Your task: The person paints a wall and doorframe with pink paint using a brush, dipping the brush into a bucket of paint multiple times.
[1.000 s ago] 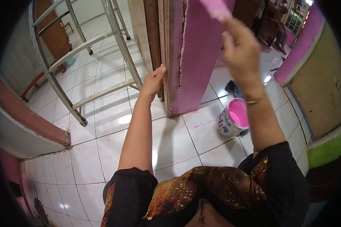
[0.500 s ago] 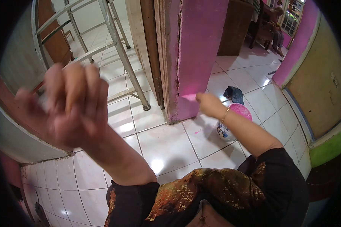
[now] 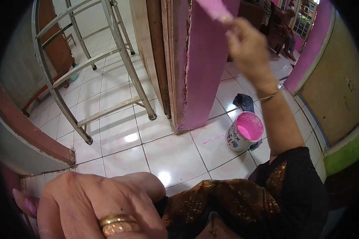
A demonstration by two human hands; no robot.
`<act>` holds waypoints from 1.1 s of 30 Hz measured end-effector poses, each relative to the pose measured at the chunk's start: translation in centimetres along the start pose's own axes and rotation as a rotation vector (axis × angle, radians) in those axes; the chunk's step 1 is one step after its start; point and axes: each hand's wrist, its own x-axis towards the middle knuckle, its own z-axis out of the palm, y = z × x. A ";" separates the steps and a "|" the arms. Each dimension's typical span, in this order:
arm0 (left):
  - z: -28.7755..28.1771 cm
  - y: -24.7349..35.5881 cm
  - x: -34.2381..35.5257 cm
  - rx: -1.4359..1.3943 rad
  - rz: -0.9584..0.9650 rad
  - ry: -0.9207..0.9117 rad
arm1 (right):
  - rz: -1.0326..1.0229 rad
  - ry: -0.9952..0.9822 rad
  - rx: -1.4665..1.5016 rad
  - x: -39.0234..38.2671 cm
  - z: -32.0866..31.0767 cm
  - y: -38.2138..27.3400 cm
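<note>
In the head view, my right hand point(image 3: 249, 51) is raised at the pink wall edge point(image 3: 203, 79), closed on a blurred pink-coated paintbrush point(image 3: 212, 8). A cracked, unpainted strip runs beside the pink surface, along the wooden door frame point(image 3: 159, 63). My left hand point(image 3: 95, 203) is very close to the camera at the lower left, fingers bent together, a gold ring on one; fingertips and anything in them are out of sight. Below my right arm stands a white bucket point(image 3: 235, 141) of pink paint, a dark cloth point(image 3: 245, 101) beside it on the tiles.
An aluminium ladder point(image 3: 123, 59) stands in the left doorway on white tiles point(image 3: 175, 155). A low wall edge point(image 3: 36, 135) curves at the left. Behind the pillar at the upper right a seated person point(image 3: 287, 40) is partly visible, near another pink wall point(image 3: 307, 59) and a beige panel point(image 3: 331, 95).
My left hand left the door frame, came up near the camera and now sits lower in view. My right hand with the brush dipped down along the pillar and is high again.
</note>
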 end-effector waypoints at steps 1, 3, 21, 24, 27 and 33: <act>0.8 0.3 -0.2 0.060 0.014 0.036 | -0.083 0.016 -0.069 -1.9 2.1 1.5; 0.6 0.0 -1.0 0.113 0.039 0.123 | -0.060 -0.194 -0.199 -8.3 5.0 2.4; -1.2 0.7 2.1 0.388 0.046 0.072 | 0.094 -0.309 0.069 -0.6 -4.9 1.6; -6.3 -0.2 2.2 0.416 0.030 0.120 | 0.082 -0.069 -0.026 2.4 -6.7 2.9; -9.7 -0.9 1.8 0.585 0.034 0.316 | 0.005 0.115 -0.081 2.2 -4.3 5.0; -14.8 -1.9 0.0 0.706 0.001 0.860 | 0.082 -0.320 -0.246 -13.8 3.5 8.4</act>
